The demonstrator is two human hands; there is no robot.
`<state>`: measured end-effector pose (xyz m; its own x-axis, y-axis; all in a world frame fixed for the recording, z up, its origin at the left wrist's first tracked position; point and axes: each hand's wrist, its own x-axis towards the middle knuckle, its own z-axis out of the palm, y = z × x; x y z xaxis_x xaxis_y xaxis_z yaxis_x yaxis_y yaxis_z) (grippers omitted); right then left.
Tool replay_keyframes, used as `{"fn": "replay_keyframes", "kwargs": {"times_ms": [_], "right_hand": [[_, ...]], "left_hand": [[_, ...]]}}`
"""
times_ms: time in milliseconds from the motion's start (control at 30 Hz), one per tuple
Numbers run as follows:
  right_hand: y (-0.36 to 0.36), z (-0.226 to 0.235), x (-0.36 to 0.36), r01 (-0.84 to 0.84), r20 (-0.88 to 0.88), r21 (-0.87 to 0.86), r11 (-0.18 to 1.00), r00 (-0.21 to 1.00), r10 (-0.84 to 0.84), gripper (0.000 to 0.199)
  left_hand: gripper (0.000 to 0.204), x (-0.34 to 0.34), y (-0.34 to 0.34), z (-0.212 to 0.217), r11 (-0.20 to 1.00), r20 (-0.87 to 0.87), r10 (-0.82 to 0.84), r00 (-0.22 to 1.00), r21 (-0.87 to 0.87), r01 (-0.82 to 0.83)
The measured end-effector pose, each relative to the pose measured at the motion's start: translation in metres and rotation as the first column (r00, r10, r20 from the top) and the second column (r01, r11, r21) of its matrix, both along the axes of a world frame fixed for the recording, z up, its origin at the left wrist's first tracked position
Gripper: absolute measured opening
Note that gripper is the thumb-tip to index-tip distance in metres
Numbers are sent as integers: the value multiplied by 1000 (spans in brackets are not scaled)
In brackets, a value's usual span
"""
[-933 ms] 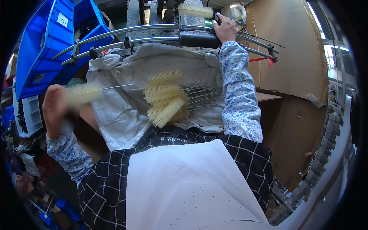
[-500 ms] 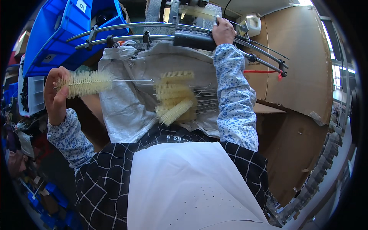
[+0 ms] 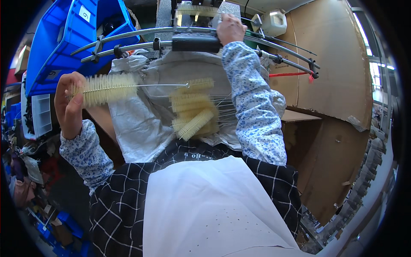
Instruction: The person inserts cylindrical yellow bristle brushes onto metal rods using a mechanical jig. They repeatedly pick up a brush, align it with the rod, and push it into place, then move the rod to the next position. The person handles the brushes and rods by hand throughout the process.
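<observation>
My left hand point(image 3: 70, 103) is closed around the bristle end of a cream bottle brush point(image 3: 111, 88), held level at the left. Its bare wire stem, ending in a small loop, points right. Several similar brushes point(image 3: 195, 111) lie piled on the white sacking point(image 3: 137, 124) in front of me, their wire stems to the right. At the machine, my right hand point(image 3: 231, 29) has its fingers curled beside another cream brush point(image 3: 197, 9). What those fingers grip is hidden. Just left of that hand is a black cylinder point(image 3: 196, 43) on the rails.
Two curved metal rails point(image 3: 141, 34) cross in front of me. Blue bins point(image 3: 58, 51) stand at the far left, a clear plastic drawer point(image 3: 41, 111) below them. Cardboard point(image 3: 329, 64) walls the right side. A white plastic container point(image 3: 274, 22) sits behind the rails, and a red strip point(image 3: 289, 75) hangs by their right end.
My right hand and the black cylinder have shifted left along the rails. The brush at the machine, blurred before, now shows sharply. My left hand has brought its brush slightly to the right.
</observation>
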<state>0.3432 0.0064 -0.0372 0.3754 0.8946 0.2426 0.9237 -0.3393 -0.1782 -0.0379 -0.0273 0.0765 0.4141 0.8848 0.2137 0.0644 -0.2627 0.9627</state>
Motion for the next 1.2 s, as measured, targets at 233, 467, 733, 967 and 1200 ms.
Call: {"fn": "replay_keyframes", "kwargs": {"times_ms": [233,467,733,967,1200], "right_hand": [[-26,-14,92,45,31,48,998,998,-47,32],[-14,-2,149,103,192,-114,988,978,-79,32],[-111,86,131,-312,-657,-277,909,752,58,32],[-121,99,-36,-672,-674,-120,731,596,437,41],[-62,22,34,-226,181,155,962,964,197,22]], "left_hand": [[28,-16,-2,-5,999,64,38,997,-13,-38],[23,32,2,-11,986,115,-141,983,-69,150],[21,64,8,-25,922,218,-330,918,-134,363],[32,154,-31,-50,940,282,-298,912,-79,331],[34,86,-23,-97,999,-337,16,942,46,-1]]}}
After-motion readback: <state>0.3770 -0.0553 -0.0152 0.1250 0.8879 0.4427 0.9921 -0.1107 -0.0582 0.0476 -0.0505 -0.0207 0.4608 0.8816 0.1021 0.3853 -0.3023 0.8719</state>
